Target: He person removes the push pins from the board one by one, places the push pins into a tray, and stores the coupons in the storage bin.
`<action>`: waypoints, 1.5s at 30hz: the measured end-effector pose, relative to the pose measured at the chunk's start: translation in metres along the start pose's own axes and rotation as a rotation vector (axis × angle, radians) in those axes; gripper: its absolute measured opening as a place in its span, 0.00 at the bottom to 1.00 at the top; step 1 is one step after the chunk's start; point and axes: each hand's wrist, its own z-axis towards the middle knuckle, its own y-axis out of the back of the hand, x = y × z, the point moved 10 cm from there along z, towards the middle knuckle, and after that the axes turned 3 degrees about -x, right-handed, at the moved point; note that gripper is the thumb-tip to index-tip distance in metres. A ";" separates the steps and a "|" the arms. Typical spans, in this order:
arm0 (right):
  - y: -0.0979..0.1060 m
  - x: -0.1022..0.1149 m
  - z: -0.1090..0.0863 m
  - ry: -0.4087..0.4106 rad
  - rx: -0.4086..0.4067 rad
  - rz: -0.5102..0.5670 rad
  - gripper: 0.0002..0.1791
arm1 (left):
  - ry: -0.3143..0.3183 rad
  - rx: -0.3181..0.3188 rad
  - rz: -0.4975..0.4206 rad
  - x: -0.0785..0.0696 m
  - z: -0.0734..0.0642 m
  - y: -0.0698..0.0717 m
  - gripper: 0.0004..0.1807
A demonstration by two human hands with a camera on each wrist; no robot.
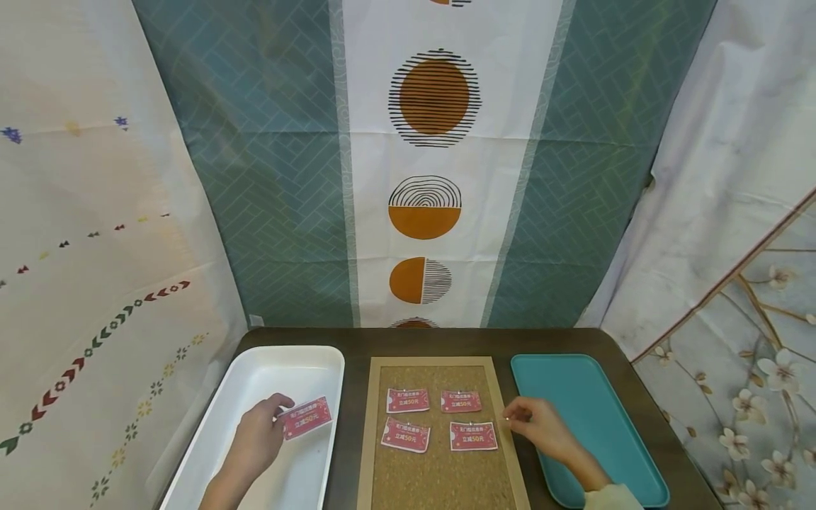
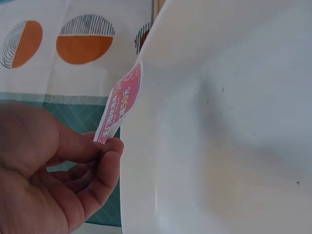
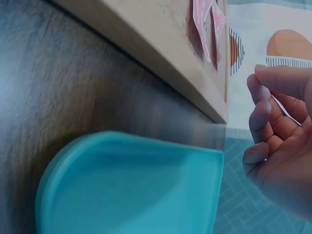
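Note:
My left hand point(image 1: 255, 432) pinches a pink paper coupon point(image 1: 307, 418) by one edge, thumb against fingers, over the white tray point(image 1: 258, 375). In the left wrist view the coupon point(image 2: 119, 105) tilts up from the fingertips and bends slightly. Several matching coupons point(image 1: 473, 436) are fixed in two rows on a wood-framed corkboard point(image 1: 440, 485). My right hand point(image 1: 542, 428) hovers between the board's right edge and the teal tray, thumb and index finger together, other fingers curled. A tiny white pin-like speck point(image 3: 265, 159) shows against its curled fingers in the right wrist view.
The teal tray point(image 1: 593, 397) lies right of the corkboard, the white tray left of it, all on a dark wooden table point(image 1: 357, 343). Patterned curtains point(image 1: 280, 177) hang behind the table and along both sides.

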 end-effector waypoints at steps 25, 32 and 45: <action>0.040 -0.039 -0.014 -0.044 -0.094 -0.116 0.04 | 0.050 0.136 0.055 0.034 0.009 -0.014 0.17; 0.048 -0.053 -0.019 -0.083 -0.100 -0.129 0.04 | 0.068 0.175 0.059 0.039 0.008 -0.019 0.20; 0.053 -0.075 -0.026 -0.170 -0.110 -0.197 0.04 | 0.121 0.234 0.044 0.050 0.005 -0.029 0.20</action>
